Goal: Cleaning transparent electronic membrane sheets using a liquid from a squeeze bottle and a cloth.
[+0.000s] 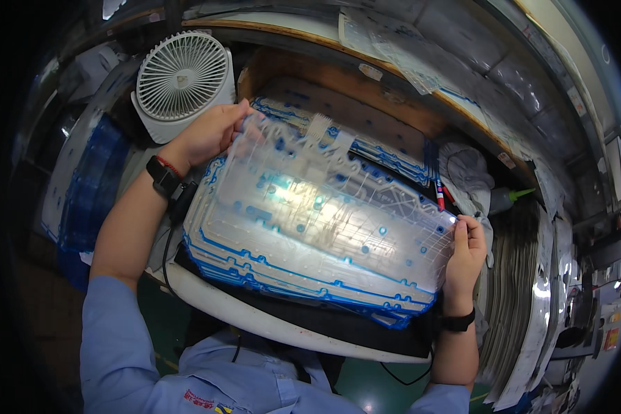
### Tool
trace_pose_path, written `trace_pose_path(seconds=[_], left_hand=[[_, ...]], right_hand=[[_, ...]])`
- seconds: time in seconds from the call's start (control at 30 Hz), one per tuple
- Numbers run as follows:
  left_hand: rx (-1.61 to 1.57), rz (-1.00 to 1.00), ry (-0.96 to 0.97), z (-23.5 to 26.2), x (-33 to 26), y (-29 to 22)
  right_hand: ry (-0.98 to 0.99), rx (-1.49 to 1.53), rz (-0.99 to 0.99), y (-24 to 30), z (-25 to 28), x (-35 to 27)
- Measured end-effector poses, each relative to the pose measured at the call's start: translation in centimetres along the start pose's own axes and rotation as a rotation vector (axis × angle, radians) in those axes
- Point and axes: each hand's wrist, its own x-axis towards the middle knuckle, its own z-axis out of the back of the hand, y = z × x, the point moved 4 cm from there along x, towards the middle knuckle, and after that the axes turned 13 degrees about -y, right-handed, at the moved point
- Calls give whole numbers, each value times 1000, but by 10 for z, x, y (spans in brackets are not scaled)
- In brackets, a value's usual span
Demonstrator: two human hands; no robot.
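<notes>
Between my hands is a thin, clear plastic sheet [393, 200] with cutouts along its far edge and fine lines across it, tilted over a stack. My left hand [217, 131] pinches its far left corner. At the right corner, my right hand [466, 259] is closed on the edge with thumb and fingers. Beneath lies a stack of similar clear sheets [310, 279] with blue-coloured notched edges, seen partly through the held one. Light glares off the middle of the sheet, so I cannot tell how far it touches the stack.
A white fan [183, 79] stands at the far left. Behind the stack, more blue-edged sheets [393, 165] sit in a wooden compartment [269, 62]. Red-capped markers [440, 196], a grey cloth [466, 165] and a green-nozzled bottle [507, 199] are at right, near tall piles of sheets [517, 297].
</notes>
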Motion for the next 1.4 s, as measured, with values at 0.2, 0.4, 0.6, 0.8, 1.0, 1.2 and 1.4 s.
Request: trace_pose_path(seconds=[0.2,0.4,0.6,0.8,1.0,1.2,1.4], left_hand=[[353,-72,16,-12,-7,-7],[-31,-42,-103,1,3,4],[-34,-33,-69,1,2,0],[-32,-228,-131,4,5,0],[-75,-170,-92,10,7,3],[-9,-152,-159,1,5,-1],[124,-61,-25,-1,4,5]], right_hand=[[-58,92,-99,-6,4,2],[0,168,-165,-7,0,4],[-16,132,-116,-13,4,5],[-10,219,-78,1,6,1],[-24,186,-143,-3,1,0],[51,158,-100,5,-5,-3],[42,157,-132,0,-3,-2]])
